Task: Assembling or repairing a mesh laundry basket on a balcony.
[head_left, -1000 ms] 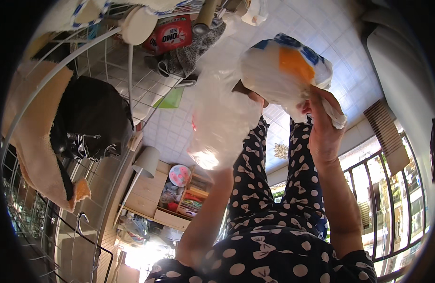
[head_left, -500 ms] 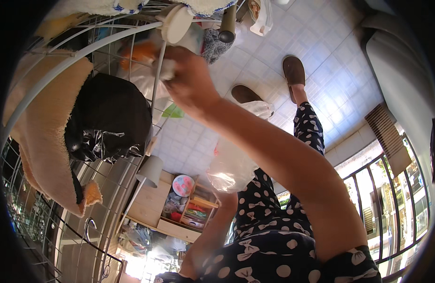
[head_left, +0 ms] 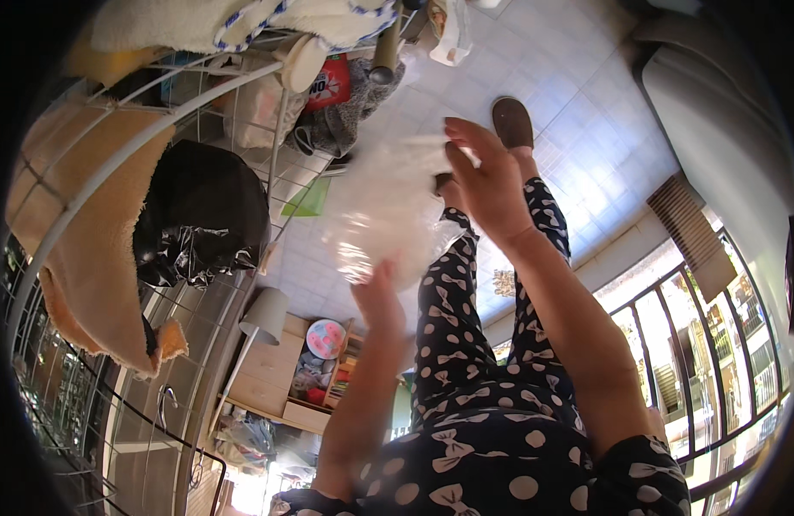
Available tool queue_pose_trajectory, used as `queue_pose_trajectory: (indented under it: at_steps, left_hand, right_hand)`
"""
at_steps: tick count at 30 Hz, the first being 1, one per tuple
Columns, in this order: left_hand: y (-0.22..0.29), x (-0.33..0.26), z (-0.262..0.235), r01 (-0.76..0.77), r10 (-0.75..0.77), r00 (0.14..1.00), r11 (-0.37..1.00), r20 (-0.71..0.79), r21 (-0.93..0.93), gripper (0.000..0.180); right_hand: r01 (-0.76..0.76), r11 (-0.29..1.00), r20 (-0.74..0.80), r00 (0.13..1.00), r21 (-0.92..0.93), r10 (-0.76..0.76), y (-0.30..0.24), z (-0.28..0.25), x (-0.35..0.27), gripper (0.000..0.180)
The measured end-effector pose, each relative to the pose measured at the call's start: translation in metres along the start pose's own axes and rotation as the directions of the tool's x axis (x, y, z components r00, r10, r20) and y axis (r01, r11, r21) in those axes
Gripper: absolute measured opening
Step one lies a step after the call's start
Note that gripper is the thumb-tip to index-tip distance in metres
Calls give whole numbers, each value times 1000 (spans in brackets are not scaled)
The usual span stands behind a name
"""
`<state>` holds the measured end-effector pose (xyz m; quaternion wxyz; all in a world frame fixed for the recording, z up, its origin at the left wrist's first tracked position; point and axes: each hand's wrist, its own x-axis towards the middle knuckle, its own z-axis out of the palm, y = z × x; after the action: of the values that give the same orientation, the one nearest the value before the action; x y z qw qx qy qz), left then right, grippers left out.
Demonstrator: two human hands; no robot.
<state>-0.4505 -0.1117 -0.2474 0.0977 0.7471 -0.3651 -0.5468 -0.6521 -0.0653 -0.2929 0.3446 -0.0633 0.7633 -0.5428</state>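
Observation:
A clear plastic bag [head_left: 384, 219], blurred by motion, hangs in front of my legs. My left hand [head_left: 380, 292] grips its lower edge, with part of the fingers hidden by the film. At the upper right edge of the bag, my right hand [head_left: 493, 185] has its fingers bent and appears to pinch the film between thumb and fingers. Whether anything lies inside the bag cannot be made out. To the left, a black plastic bag [head_left: 203, 211] sits in a white wire rack [head_left: 283, 163], beside a beige fleecy cloth [head_left: 92, 224] draped there.
A red packet [head_left: 330, 83] and a grey fabric item [head_left: 363, 99] are beyond the rack. Below it stand a grey lampshade [head_left: 265, 314] and a wooden drawer unit [head_left: 276, 361]. Window bars [head_left: 685, 361] and a large grey appliance [head_left: 724, 146] flank the right side.
My right hand has left the rack, where it was beside something orange, and come right to the clear bag. My left hand has raised the bag and moved it left.

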Motion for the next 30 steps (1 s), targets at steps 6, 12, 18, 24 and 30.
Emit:
queue_pose_trajectory:
  at_steps: [6, 12, 18, 24, 30]
  left_hand:
    - [56, 16, 22, 11, -9, 989, 1000, 145, -9, 24]
    - [100, 69, 31, -338, 330, 939, 937, 95, 90, 27]
    - [131, 90, 83, -69, 65, 997, 985, -33, -160, 57]
    - [158, 145, 78, -575, 567, 818, 807, -93, -136, 52]
    - [147, 152, 50, -722, 937, 345, 229, 52, 653, 50]
  right_hand:
    - [-65, 997, 120, 991, 43, 59, -7, -31, -23, 33]
    - [12, 999, 319, 948, -43, 3, -35, -12, -22, 51]
    - [503, 854, 319, 838, -135, -443, -60, 71, 51, 48]
    - [414, 878, 541, 808, -241, -233, -88, 127, 110, 29]
    - [486, 790, 606, 772, -373, -190, -39, 241, 144, 27]
